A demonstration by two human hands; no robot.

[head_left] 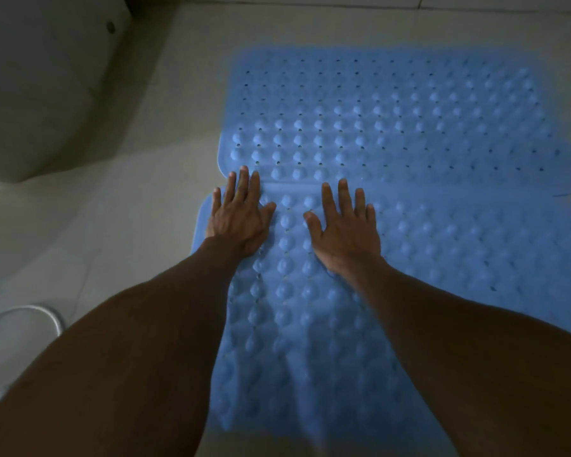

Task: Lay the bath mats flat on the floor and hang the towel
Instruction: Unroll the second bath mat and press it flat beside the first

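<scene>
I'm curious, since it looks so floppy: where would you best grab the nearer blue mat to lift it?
Probably its rounded far-left corner, pinched from the bare tile side by the left hand. The nearer mat lies flat and thin, so only an edge offers a hold. Its far edge meets the other mat, but the left edge lies free.

Pale tiled floor (165,133) carries two blue bath mats (393,127).

The far mat (393,120) is being butted against the near mat (442,245) on the floor (165,153). The left hand (239,214) and right hand (343,225) are being pressed side by side onto the near mat, beside the join. The floor to the left is being occupied by the toilet (40,87).
</scene>
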